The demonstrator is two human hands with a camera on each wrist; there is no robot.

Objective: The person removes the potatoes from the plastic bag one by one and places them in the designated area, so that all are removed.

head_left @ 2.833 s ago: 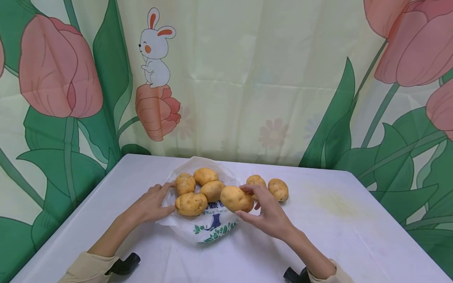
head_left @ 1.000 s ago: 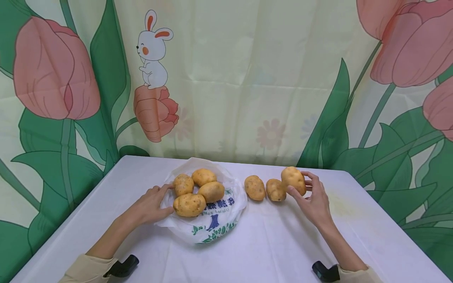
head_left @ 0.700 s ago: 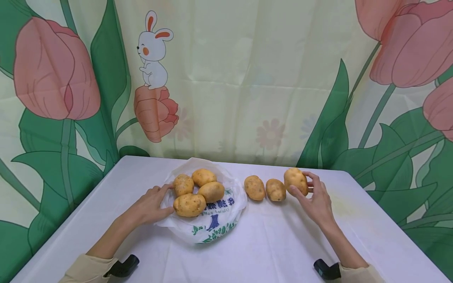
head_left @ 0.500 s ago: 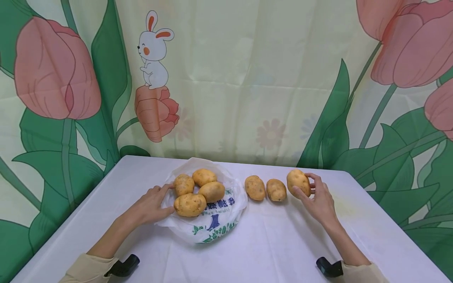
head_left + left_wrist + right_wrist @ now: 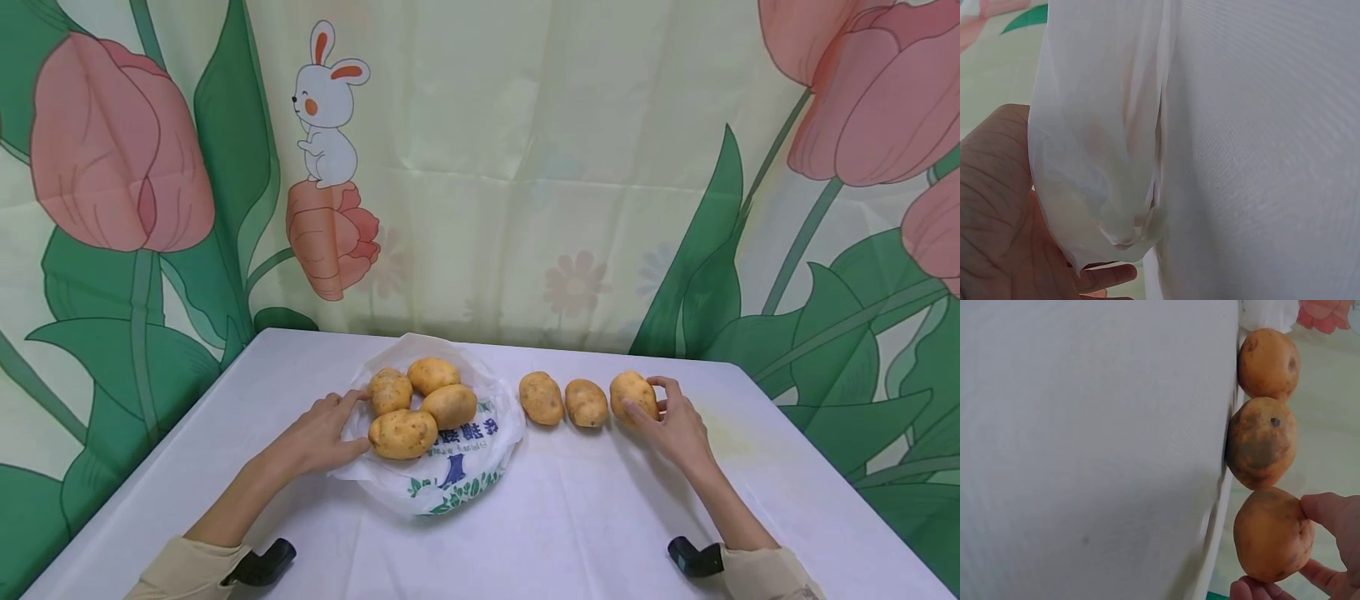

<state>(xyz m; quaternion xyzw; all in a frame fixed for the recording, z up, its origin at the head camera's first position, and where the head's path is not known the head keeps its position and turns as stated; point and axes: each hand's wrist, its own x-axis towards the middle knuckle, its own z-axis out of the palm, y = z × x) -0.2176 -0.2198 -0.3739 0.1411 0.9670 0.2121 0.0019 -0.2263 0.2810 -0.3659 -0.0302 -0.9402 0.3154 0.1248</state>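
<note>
In the head view, my left hand holds the left rim of a white plastic bag with green and blue print. Its thumb and forefinger are spread along the rim; in the left wrist view the bag covers part of the fingers. Several potatoes lie in the bag's mouth. My right hand grips a potato between thumb and fingers, at the right end of a row. Left of it lie a dark-patched potato and another potato.
A white cloth covers the table. Behind its far edge hangs a curtain printed with tulips and a rabbit. A black wrist mount sits at the left sleeve, with another wrist mount at the right.
My right hand has carried the potato from the bag to the right and lowered it beside the two others. My left hand has stayed at the bag's rim.
</note>
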